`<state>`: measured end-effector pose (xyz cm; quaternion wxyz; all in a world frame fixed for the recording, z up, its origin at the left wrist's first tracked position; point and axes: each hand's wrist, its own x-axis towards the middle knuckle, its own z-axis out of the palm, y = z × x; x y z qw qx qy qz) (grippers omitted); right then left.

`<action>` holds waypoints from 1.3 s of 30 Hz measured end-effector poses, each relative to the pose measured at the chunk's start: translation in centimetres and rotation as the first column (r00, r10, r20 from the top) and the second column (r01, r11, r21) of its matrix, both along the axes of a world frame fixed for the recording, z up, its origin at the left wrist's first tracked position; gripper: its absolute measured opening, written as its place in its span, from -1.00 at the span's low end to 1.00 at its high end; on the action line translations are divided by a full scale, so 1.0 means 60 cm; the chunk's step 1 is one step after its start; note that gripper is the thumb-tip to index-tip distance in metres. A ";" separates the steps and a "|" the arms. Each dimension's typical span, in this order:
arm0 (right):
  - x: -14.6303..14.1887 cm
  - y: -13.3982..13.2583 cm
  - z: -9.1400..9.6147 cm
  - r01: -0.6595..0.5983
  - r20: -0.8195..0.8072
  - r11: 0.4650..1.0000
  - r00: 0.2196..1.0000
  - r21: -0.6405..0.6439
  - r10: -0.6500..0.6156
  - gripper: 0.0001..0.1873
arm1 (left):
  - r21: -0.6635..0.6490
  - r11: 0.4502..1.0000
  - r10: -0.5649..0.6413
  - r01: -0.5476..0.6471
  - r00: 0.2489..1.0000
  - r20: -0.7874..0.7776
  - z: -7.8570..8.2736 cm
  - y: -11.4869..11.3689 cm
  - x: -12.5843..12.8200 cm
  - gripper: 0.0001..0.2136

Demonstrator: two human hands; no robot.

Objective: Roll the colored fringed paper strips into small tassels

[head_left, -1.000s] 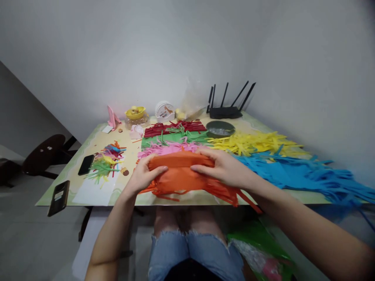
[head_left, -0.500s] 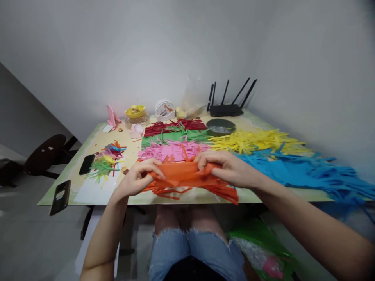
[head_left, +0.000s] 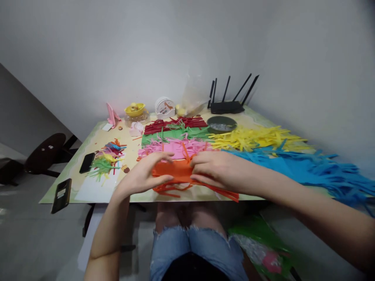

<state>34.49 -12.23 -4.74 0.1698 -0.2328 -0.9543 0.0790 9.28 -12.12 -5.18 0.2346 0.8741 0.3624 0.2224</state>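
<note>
My left hand [head_left: 146, 173] is at the left end of a fringed orange paper strip [head_left: 172, 171], its thumb and fingers spread apart around the end. Over the strip's right part lies my right hand [head_left: 213, 169], fingers reaching out across the paper without a visible pinch; it hides that end. The orange strip lies at the table's front edge, its cut fringe hanging toward me. Just behind it is a pink fringed strip [head_left: 172, 150], then a green one [head_left: 166, 136] and a dark red one [head_left: 158, 127].
Yellow fringe [head_left: 258, 138] and blue fringe [head_left: 299, 168] spread to the right. A grey bowl [head_left: 222, 125] and black router [head_left: 227, 107] stand behind. Left are colourful scraps [head_left: 107, 160], two phones [head_left: 87, 163] and white paper [head_left: 96, 191]. A yellow bowl [head_left: 134, 111] sits by the wall.
The orange strip was gripped at both ends and raised a little; now it lies lower on the table. My left fingers have opened, and my right hand has come down over the strip.
</note>
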 end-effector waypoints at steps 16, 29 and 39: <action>0.049 0.001 0.006 0.092 -0.027 0.972 0.995 -0.217 -0.100 -0.77 | -0.101 0.995 0.005 -0.020 0.989 -0.145 -0.008 0.013 0.018 -0.58; 0.060 -0.006 0.030 0.197 -0.195 0.888 0.934 -0.414 -0.299 -0.81 | -0.352 0.936 0.101 0.000 0.958 0.268 -0.026 0.004 -0.003 -0.66; 0.050 -0.022 0.031 0.192 -0.127 0.966 0.968 -0.172 -0.215 -0.76 | -0.312 0.944 0.153 -0.111 0.982 0.112 -0.013 0.007 0.023 -0.66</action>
